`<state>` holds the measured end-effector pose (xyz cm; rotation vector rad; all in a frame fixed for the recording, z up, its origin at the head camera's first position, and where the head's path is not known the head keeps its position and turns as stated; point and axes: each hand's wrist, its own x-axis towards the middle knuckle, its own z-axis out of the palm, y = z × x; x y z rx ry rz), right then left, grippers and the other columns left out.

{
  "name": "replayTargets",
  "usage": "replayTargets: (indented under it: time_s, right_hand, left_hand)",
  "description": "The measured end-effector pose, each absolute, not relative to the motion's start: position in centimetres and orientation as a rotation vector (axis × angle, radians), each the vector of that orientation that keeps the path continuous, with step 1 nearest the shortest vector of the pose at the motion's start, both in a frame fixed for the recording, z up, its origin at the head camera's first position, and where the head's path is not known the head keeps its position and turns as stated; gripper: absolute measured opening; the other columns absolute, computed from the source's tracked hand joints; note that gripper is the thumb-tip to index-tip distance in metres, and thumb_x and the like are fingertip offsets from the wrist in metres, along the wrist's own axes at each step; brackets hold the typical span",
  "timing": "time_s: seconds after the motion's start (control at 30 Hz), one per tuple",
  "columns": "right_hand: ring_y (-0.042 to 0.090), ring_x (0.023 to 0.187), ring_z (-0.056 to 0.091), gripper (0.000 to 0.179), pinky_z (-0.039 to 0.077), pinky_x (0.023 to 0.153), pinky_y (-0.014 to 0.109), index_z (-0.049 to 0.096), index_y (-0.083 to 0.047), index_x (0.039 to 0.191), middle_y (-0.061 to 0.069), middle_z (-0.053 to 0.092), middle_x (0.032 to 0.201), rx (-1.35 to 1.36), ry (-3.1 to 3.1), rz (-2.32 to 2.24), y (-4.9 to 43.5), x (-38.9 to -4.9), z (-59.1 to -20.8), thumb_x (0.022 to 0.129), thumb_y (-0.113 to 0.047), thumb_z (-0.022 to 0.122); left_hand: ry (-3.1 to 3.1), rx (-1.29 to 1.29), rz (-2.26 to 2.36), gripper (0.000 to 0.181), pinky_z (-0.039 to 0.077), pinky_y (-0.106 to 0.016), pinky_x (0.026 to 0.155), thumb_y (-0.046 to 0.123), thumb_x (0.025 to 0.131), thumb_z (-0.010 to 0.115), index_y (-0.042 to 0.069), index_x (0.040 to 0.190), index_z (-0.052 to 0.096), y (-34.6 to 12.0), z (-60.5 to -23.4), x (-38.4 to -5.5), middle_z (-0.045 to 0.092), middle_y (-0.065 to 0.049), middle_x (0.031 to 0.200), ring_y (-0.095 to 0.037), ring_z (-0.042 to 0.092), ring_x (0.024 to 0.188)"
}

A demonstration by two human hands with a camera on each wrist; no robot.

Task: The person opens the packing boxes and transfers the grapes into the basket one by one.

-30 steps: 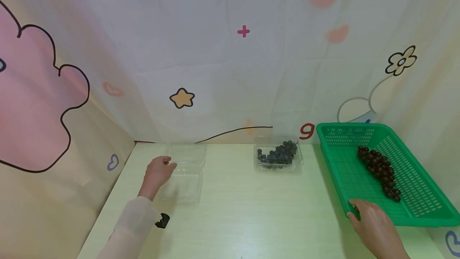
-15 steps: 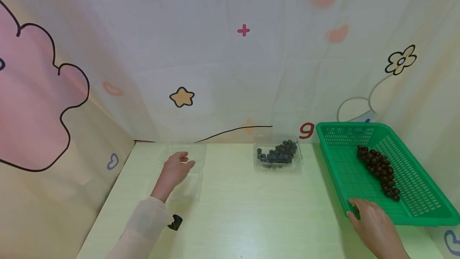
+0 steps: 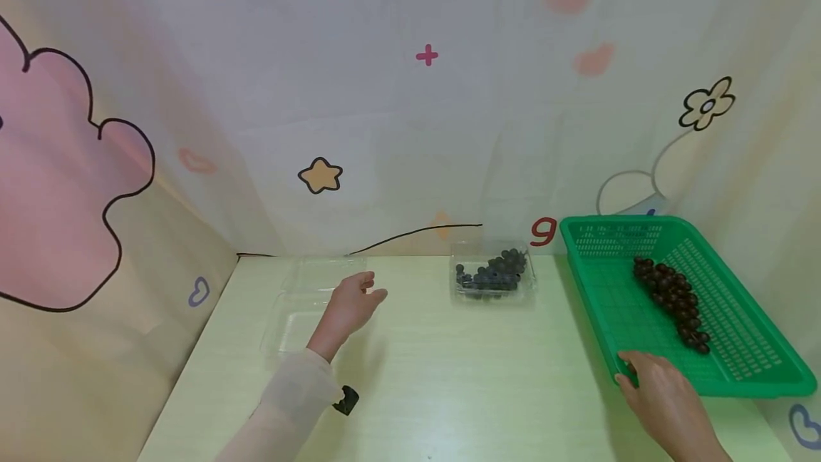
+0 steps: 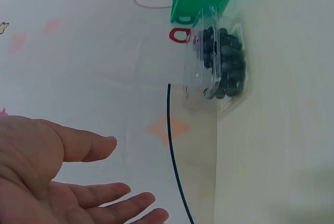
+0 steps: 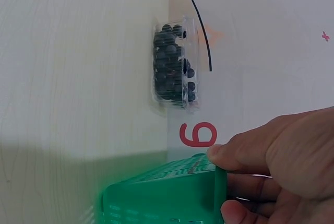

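Observation:
My left hand [image 3: 349, 309] hovers over the table beside an open clear plastic box [image 3: 291, 323], holding nothing. In the left wrist view its fingers [image 4: 117, 205] are loosely extended, the thumb apart from them. My right hand [image 3: 663, 394] grips the near left corner of a green basket [image 3: 593, 319]. The right wrist view shows the thumb [image 5: 235, 151] on the rim, with fingers curled at its outer side. Inside the basket lies a bunch of dark reddish grapes [image 3: 673, 301]. A second clear box [image 3: 529, 291] at the back middle holds a bunch of blackish grapes [image 3: 490, 278].
A pale wooden table [image 3: 449, 376] carries everything. Behind it hangs a light printed curtain [image 3: 385, 113], which also runs along both sides. A black piece [image 3: 346, 400] sits at the left wrist.
My left hand has moved right, away from over the open clear box, toward the box with grapes. The right hand keeps its grip on the basket. The view has shifted slightly.

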<state>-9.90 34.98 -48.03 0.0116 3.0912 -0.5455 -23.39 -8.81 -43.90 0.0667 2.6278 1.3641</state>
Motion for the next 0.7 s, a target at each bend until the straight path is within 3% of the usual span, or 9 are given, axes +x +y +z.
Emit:
replayTargets:
  time_s: [0.7]
  right_hand:
    - [0.049,0.091,0.064,0.033,0.055,0.070,0.057,0.067,0.014,0.113,0.031,0.068,0.103,0.017,3.119,-0.570,34.9,-9.9,-48.1,0.087,-0.003,0.079]
  left_hand:
    - [2.637,0.207,1.371,0.053,0.047,-0.055,0.106,0.022,0.105,0.062,-0.005,0.148,0.048,-3.7,-46.5,-23.8,0.046,-0.025,0.153,-0.044,0.050,0.136]
